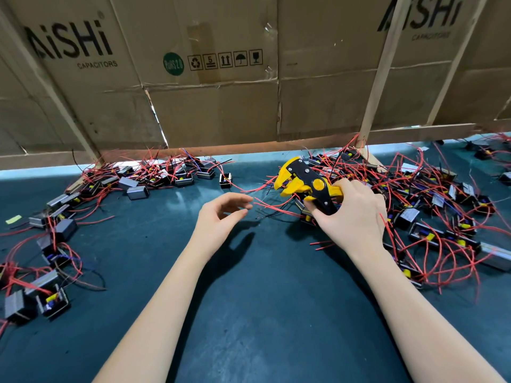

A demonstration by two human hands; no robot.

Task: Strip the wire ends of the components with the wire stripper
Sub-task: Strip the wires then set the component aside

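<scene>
Right hand (356,217) grips wire stripper (307,183) at 1 o'clock over the surface (262,299), handles hidden in the palm, head pointing 10 o'clock; left hand (221,214) loosely curled, holding nothing.

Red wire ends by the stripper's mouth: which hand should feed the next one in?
Left. The left hand is empty, fingers loosely open beside the red wire ends. The right hand already grips the wire stripper.
</scene>
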